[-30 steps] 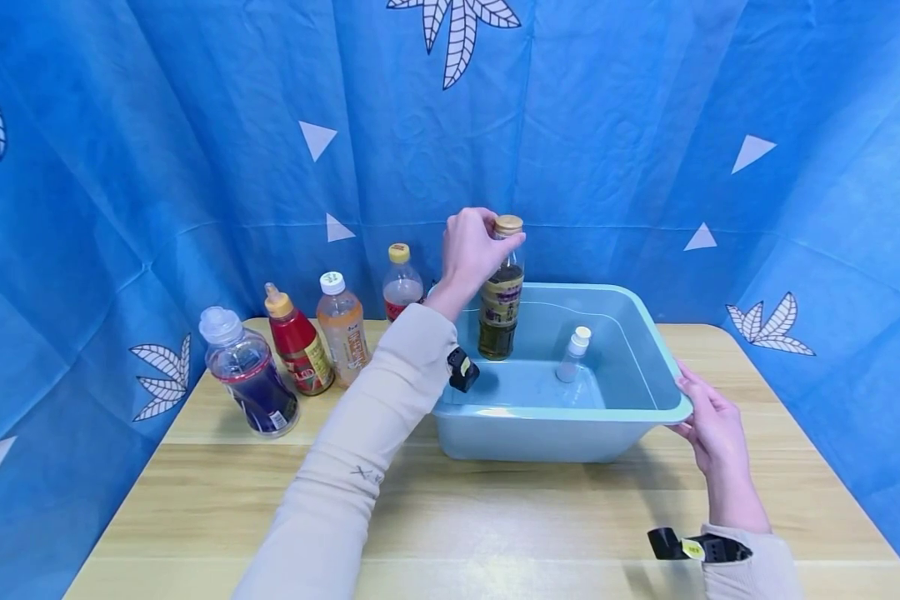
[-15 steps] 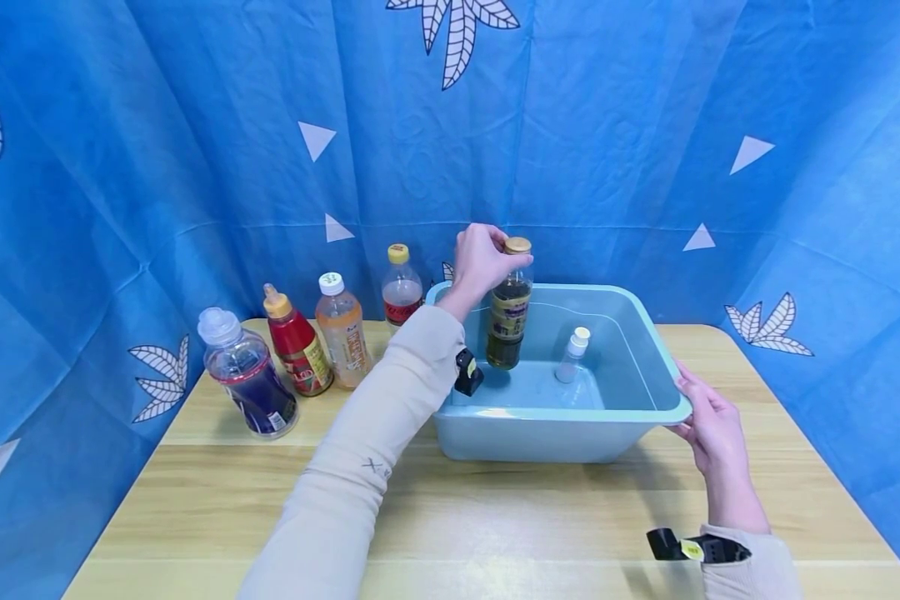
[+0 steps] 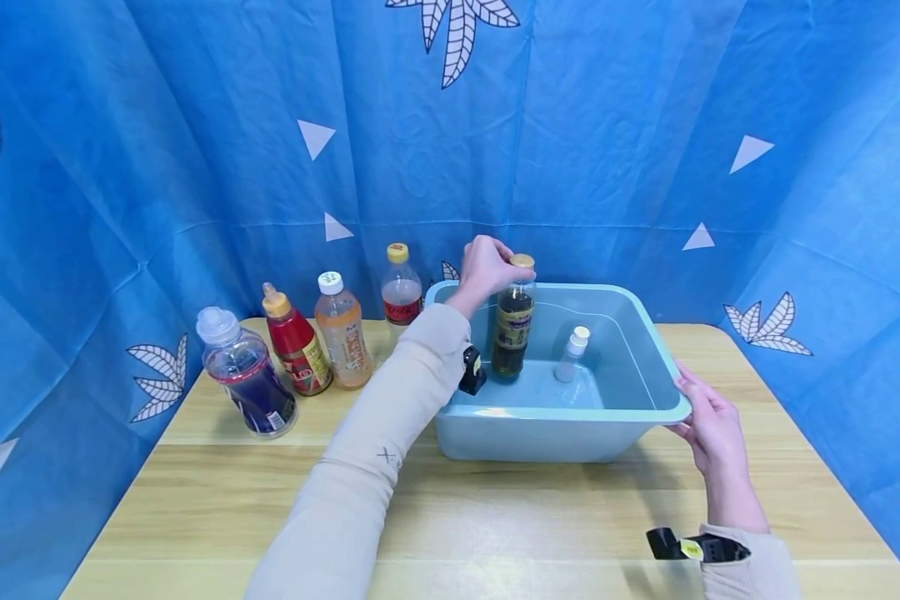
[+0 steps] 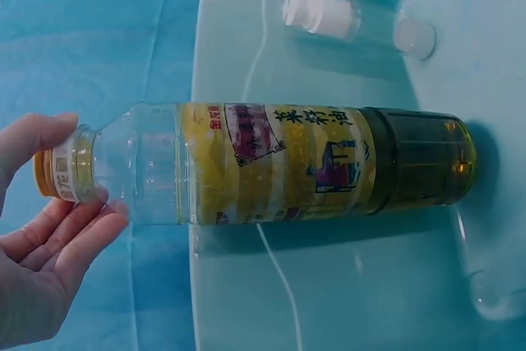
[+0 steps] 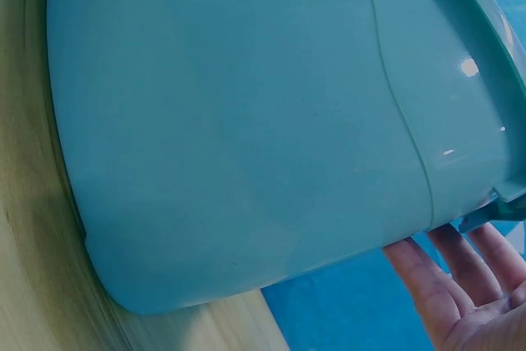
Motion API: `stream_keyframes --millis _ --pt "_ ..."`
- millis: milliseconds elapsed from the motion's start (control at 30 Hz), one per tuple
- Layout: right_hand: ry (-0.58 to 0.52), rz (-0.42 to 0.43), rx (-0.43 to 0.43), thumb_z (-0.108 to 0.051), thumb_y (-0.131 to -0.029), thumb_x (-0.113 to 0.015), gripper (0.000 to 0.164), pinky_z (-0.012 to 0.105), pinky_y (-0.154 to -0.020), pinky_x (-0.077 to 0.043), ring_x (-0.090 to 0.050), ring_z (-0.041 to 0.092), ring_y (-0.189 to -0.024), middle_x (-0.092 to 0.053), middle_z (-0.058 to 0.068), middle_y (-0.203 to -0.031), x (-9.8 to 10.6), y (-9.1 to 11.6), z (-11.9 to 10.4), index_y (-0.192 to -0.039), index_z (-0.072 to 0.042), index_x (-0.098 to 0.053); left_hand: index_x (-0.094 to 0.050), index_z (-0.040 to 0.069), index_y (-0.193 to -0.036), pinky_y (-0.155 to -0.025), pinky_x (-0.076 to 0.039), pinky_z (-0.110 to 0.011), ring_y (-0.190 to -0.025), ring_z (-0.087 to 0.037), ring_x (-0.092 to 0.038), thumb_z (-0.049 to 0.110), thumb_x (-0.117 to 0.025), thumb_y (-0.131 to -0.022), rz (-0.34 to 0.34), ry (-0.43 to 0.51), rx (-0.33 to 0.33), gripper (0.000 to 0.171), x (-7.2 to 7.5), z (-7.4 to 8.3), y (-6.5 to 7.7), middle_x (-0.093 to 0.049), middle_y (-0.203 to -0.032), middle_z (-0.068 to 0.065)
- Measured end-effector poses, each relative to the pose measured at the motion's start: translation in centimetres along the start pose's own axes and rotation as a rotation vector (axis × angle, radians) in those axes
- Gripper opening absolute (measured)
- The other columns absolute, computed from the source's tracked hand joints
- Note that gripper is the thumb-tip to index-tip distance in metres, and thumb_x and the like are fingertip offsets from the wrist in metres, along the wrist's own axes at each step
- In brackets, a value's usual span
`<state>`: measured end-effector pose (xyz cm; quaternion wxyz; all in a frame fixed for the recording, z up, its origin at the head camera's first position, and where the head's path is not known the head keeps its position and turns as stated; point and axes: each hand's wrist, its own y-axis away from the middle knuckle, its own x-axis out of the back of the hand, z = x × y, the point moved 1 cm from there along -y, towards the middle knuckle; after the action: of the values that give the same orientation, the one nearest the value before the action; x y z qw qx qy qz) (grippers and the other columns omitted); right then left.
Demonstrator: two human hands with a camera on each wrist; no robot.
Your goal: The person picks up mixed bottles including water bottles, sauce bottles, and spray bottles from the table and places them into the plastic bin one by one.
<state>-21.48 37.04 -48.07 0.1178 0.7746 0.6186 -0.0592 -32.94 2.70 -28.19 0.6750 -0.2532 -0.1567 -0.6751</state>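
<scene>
My left hand [image 3: 487, 271] pinches the neck, just under the gold cap, of a cooking oil bottle [image 3: 513, 321]. The bottle stands nearly upright inside a light blue plastic tub [image 3: 540, 414], on its left side; whether its base touches the tub's floor I cannot tell. In the left wrist view the yellow label and dark oil at the base of the oil bottle [image 4: 279, 162] show clearly. A small clear bottle with a white cap [image 3: 571, 354] stands in the tub to the right. At the tub's right front corner, my right hand [image 3: 712, 421] grips the rim.
Left of the tub on the wooden table [image 3: 495, 525] stand a yellow-capped drink bottle [image 3: 401, 296], an orange drink bottle [image 3: 343, 333], a red sauce bottle [image 3: 297, 346] and a bottle of dark blue liquid [image 3: 249, 375]. A blue curtain [image 3: 607, 150] hangs behind.
My left hand has lowered the oil bottle deeper into the tub and shifted it slightly to the right. The right hand keeps its grip on the rim, and the tub stays put.
</scene>
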Motion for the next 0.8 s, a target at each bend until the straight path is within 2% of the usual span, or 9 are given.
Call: stream_keyframes --millis 67,100,167,333,567,667,800 --pt "0.022 0.025 -0.022 -0.031 -0.086 -0.058 0.039 0.037 -0.069 -0.051 -0.063 0.016 -0.086 -0.053 -0.008 -0.122 -0.9 0.8 -0.9 -0.124 -0.025 -0.053 -0.064 0.008 -0.084 -0.066 -0.047 -0.027 -0.075 -0.015 -0.054 0.027 -0.078 -0.067 -0.014 0.004 0.004 0.029 -0.2 -0.2 -0.1 -0.058 -0.081 -0.001" --pt "0.055 0.048 -0.024 -0.032 -0.084 -0.060 0.042 0.038 -0.069 -0.051 -0.063 0.017 -0.086 -0.054 -0.010 -0.120 -0.6 0.4 -0.6 -0.125 -0.026 -0.052 -0.064 0.008 -0.084 -0.066 -0.047 -0.027 -0.075 -0.016 -0.054 0.027 -0.078 -0.067 -0.017 0.005 0.005 0.029 -0.3 -0.3 -0.2 -0.058 -0.081 -0.001" --pt "0.065 0.060 -0.021 -0.034 -0.083 -0.060 0.042 0.037 -0.069 -0.051 -0.063 0.015 -0.085 -0.056 -0.012 -0.116 -1.8 1.5 -1.6 -0.124 -0.027 -0.052 -0.064 0.008 -0.083 -0.066 -0.047 -0.028 -0.075 -0.016 -0.054 0.027 -0.078 -0.067 -0.018 0.007 0.008 0.029 -0.6 -0.5 -0.3 -0.058 -0.081 -0.002" --pt "0.015 0.012 0.000 -0.027 -0.085 -0.060 0.037 0.034 -0.066 -0.052 -0.064 0.014 -0.079 -0.058 -0.011 -0.109 -4.6 4.2 -4.1 -0.122 -0.023 -0.055 -0.065 0.008 -0.083 -0.067 -0.047 -0.028 -0.076 -0.015 -0.054 0.027 -0.078 -0.066 -0.017 0.009 -0.002 0.029 -1.2 -0.8 -0.5 -0.058 -0.081 -0.001" --pt "-0.019 0.017 0.041 -0.024 -0.084 -0.061 0.036 0.035 -0.063 -0.053 -0.064 0.016 -0.078 -0.060 -0.009 -0.108 -5.0 4.4 -4.2 -0.119 -0.018 -0.058 -0.065 0.007 -0.085 -0.068 -0.048 -0.026 -0.076 -0.015 -0.054 0.026 -0.077 -0.068 -0.055 0.022 -0.034 0.029 -1.9 -0.4 -0.2 -0.059 -0.081 -0.001" --pt "-0.025 -0.009 0.023 -0.026 -0.083 -0.062 0.032 0.032 -0.064 -0.052 -0.064 0.012 -0.077 -0.060 -0.014 -0.102 -6.4 5.7 -5.5 -0.115 -0.022 -0.060 -0.066 0.006 -0.086 -0.067 -0.047 -0.025 -0.076 -0.014 -0.054 0.026 -0.078 -0.067 -0.060 0.020 -0.042 0.030 -2.2 -0.2 -0.1 -0.060 -0.081 -0.001" --pt "-0.059 0.001 0.021 -0.020 -0.085 -0.060 0.019 0.028 -0.060 -0.052 -0.064 0.010 -0.072 -0.062 -0.016 -0.093 -7.8 7.0 -6.6 -0.102 -0.026 -0.067 -0.066 0.006 -0.088 -0.066 -0.047 -0.024 -0.076 -0.014 -0.054 0.026 -0.078 -0.067 -0.069 0.012 -0.054 0.031 -2.7 -0.3 -0.2 -0.060 -0.082 -0.001"
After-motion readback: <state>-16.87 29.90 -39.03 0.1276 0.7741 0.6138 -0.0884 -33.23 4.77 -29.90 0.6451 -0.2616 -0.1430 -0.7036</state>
